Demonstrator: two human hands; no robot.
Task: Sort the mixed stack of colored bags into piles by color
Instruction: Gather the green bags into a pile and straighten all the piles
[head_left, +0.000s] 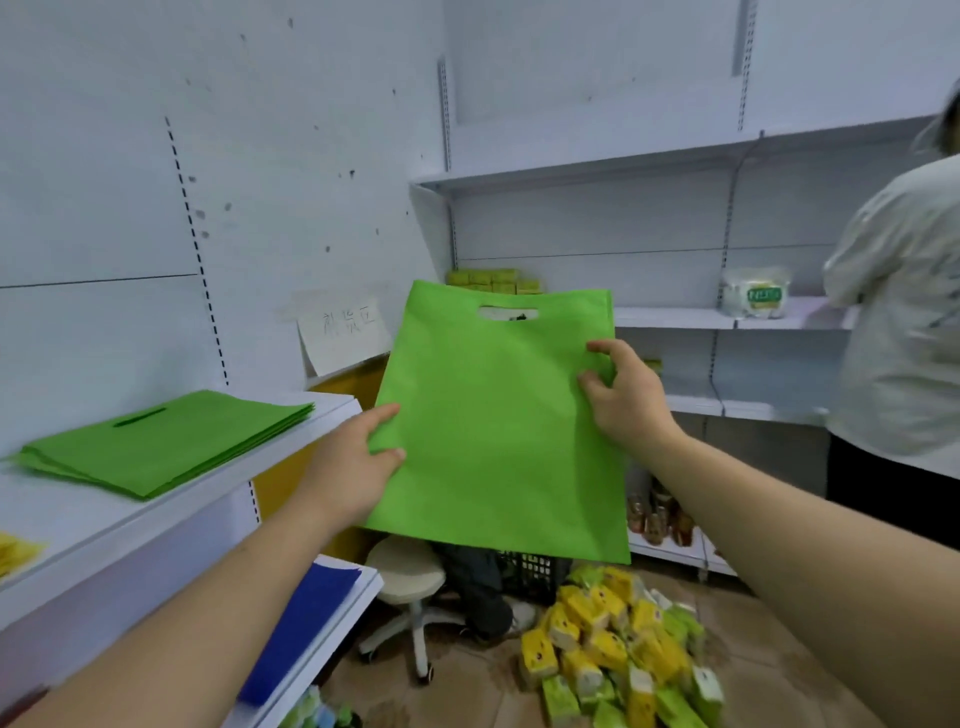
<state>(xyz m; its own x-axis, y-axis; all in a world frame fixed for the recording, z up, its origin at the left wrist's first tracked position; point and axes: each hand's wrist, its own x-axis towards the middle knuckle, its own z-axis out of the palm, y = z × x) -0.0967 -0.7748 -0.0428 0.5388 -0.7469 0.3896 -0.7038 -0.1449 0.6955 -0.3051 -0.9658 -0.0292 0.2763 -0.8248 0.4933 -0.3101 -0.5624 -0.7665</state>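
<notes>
The left forearm and right forearm reach up from the bottom of the view to a flat bright green fabric bag with a cut-out handle slot. It is held upright in the air, slot at the top. The left hand pinches the bag's left edge, thumb on the front and fingers behind. The right hand grips its right edge a little higher, fingers curled onto the front face. The bag thus hangs between the two hands, touching both and resting on nothing.

Left of the bag and lower, a neat pile of green bags lies on a white shelf. Further left, at the frame edge, a scrap of yellow sheet material shows on the same shelf. Below-left of the bag, a dark blue flat stack lies on a lower shelf.

Judging from these, sorting is well under way, with three colour piles apparently begun. The mixed stack is not in view, so what remains cannot be told. The held bag most likely belongs on the green pile.
</notes>
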